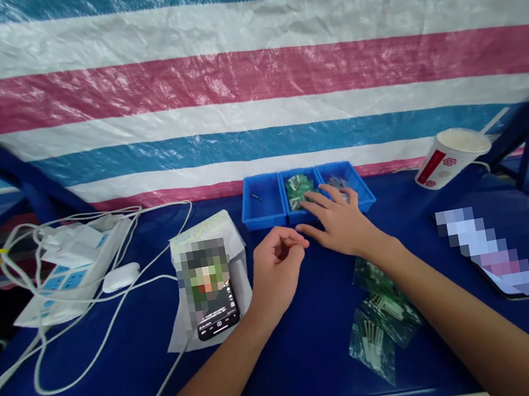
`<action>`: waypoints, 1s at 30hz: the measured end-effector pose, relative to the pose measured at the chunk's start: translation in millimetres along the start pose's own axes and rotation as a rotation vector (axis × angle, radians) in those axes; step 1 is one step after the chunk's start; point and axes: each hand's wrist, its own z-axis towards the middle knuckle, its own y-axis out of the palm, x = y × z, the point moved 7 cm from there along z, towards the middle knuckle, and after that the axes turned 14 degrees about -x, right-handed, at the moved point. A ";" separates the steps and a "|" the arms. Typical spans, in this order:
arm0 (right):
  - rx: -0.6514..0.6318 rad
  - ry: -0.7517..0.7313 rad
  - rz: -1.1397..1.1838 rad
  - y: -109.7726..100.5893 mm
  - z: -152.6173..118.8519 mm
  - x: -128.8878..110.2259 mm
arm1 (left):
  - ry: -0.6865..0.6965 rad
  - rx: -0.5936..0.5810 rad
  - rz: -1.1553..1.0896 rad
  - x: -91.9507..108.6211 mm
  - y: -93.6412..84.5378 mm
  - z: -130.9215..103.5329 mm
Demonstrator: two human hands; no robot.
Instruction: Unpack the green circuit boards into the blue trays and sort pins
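My left hand [279, 266] is just in front of the blue bins, its fingers curled and thumb pressed toward them. Whatever it may hold is hidden. To its right, my right hand [342, 220] reaches over the front of the bins with fingers spread. Its fingertips cover part of the middle bin [296, 215], which holds green and white pieces [299, 185]. Clear packets lie in the right bin [359, 192], partly behind the fingers. One small screw-like piece [258, 197] rests in the left bin [264, 217]. Below my right forearm are several clear bags [371, 346] with screws and white plugs.
A phone [217, 314] leans on a white tissue pack [232, 230] at the left. Beyond it are a power strip [68, 281], loose white cables [111, 345] and a white case [121, 277]. A paper cup [450, 157] and another phone [495, 257] are at the right.
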 end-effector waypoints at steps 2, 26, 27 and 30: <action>0.008 0.004 0.011 2.3 -0.1 3.2 | -0.001 -0.012 0.004 -1.7 1.1 0.3; 0.437 0.163 0.385 -63.4 -39.2 48.9 | 0.074 -0.174 0.185 3.1 7.2 -1.8; 0.362 0.145 0.499 -64.7 -41.1 53.7 | 0.074 -0.178 0.194 3.2 7.2 -1.8; -0.059 0.118 0.666 -52.6 -52.4 53.1 | 0.046 -0.173 0.194 1.8 5.4 -1.4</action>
